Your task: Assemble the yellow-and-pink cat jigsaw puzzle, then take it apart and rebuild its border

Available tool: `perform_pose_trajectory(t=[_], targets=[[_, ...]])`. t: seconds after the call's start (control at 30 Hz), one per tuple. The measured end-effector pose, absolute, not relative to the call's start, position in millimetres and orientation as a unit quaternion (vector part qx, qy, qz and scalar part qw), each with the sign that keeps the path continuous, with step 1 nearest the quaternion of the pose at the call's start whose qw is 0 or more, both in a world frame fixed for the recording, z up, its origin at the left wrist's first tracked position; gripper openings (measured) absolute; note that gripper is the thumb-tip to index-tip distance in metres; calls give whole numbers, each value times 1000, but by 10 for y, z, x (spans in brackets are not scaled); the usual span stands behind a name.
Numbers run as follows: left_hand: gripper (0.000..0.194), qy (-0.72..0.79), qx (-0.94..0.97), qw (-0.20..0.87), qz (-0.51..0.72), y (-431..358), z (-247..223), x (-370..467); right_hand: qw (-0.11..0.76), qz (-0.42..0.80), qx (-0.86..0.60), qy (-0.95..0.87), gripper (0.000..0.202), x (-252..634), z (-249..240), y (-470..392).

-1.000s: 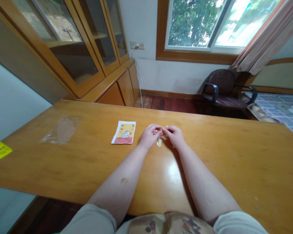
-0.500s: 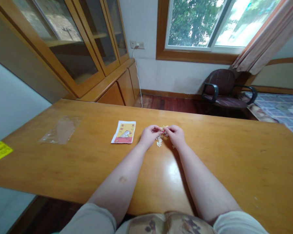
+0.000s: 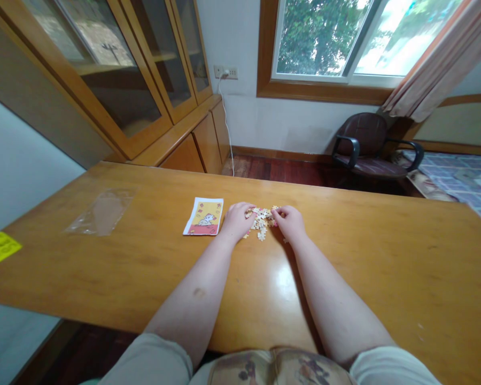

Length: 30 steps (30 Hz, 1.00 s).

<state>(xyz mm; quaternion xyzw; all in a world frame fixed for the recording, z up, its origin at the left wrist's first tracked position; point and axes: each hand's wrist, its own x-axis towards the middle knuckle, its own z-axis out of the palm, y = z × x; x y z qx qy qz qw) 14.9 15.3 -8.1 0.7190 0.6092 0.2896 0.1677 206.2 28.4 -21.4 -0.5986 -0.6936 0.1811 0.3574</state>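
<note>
One label (image 3: 0, 251), writing blurred | puzzle pieces (image 3: 260, 219) between left hand (image 3: 237, 220), right hand (image 3: 290, 222)

The left hand (image 3: 236, 220) has shifted away from the right hand (image 3: 290, 222), uncovering more puzzle pieces (image 3: 261, 220).

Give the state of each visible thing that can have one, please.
Puzzle pieces: loose, heaped
Left hand: curled at the pieces, grip unclear
Right hand: curled at the pieces, grip unclear
Picture card: picture side up
Plastic bag: lying flat, contents unclear
Glass doors: shut
Curtain: drawn aside
Chair: upright
Plug: plugged in
</note>
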Motion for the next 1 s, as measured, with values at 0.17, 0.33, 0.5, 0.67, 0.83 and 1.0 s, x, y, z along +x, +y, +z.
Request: perform_pose_trajectory(t=[0.17, 0.33, 0.5, 0.67, 0.83, 1.0], targets=[[41, 568, 790, 142, 179, 117, -95, 183, 293, 111, -634, -708, 36, 2055, -254, 285], [22, 542, 804, 158, 187, 161, -112, 193, 238, 167, -571, -768, 26, 2020, -273, 273], [15, 542, 778, 211, 238, 168, -135, 204, 267, 228, -581, -734, 10, 2006, -263, 288], [19, 561, 705, 269, 341, 181, -136, 203, 340, 282, -563, -698, 15, 2004, -220, 264], [20, 565, 650, 294, 415, 181, -83, 188, 405, 279, -535, -687, 22, 2015, -199, 250], [23, 552, 636, 323, 432, 153, -17, 192, 398, 271, -526, -701, 27, 2011, -169, 226]])
